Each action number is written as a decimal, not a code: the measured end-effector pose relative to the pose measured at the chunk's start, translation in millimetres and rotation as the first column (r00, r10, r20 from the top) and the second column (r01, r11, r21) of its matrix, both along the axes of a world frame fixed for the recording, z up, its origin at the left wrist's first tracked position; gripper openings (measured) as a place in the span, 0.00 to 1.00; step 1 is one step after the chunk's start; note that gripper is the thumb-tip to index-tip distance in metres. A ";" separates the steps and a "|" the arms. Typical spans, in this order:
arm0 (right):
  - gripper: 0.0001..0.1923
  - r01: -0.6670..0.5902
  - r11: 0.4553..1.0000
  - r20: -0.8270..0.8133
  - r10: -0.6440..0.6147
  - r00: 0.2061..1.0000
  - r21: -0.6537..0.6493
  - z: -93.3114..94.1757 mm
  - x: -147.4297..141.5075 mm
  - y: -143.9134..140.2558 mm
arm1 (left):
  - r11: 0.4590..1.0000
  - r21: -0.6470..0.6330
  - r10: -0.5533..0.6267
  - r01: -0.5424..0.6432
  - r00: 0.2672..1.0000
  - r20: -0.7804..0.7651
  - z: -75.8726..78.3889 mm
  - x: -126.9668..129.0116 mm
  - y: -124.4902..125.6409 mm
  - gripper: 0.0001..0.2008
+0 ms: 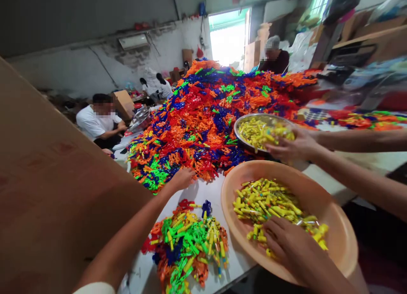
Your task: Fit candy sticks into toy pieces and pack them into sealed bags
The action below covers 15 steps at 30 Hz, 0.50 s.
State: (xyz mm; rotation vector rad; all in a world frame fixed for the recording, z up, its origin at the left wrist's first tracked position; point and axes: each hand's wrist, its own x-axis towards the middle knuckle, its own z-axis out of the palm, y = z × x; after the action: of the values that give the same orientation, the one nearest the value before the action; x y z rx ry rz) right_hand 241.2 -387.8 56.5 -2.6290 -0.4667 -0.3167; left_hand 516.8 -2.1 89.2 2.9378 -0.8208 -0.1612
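My left hand [183,178] is at the front edge of a big pile of coloured plastic pieces [197,116]. Its fingers are drawn together, and what they hold is hidden. My right hand [291,243] reaches into a peach-coloured plastic basin [345,239], its curled fingers closing on some small yellow plastic tubes [267,201]. Between my arms, a smaller heap of red, green, blue and orange pieces with yellow tubes among them [190,239] lies on the white table [237,264].
Another person's hands [295,145] come from the right, over a metal bowl [237,131] of yellow tubes beyond the basin. A large cardboard box [57,192] walls off my left side. Seated people [98,122] are farther back, around the pile.
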 end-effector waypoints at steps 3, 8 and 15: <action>0.09 0.023 0.987 0.052 -0.032 0.998 0.160 27.9 -17.3 9.0 | 0.997 0.051 -0.056 0.055 0.998 0.021 -9.2 0.9 0.2 0.20; 0.06 0.169 0.915 -0.020 -0.174 0.985 0.365 57.5 -39.4 21.8 | 0.996 0.023 -0.081 0.081 0.997 -0.003 -18.3 0.7 12.0 0.16; 0.09 0.273 0.870 -0.001 -0.299 0.954 0.411 50.5 -43.7 17.1 | 0.979 -0.202 -0.002 -0.001 1.000 -0.015 -6.1 -8.6 21.3 0.22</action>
State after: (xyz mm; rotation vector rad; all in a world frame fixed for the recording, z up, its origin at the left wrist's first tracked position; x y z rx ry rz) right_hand 197.4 -370.7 107.0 -2.2733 -0.0146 -0.5304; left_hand 508.2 19.2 83.1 2.7438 -0.7850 -0.0933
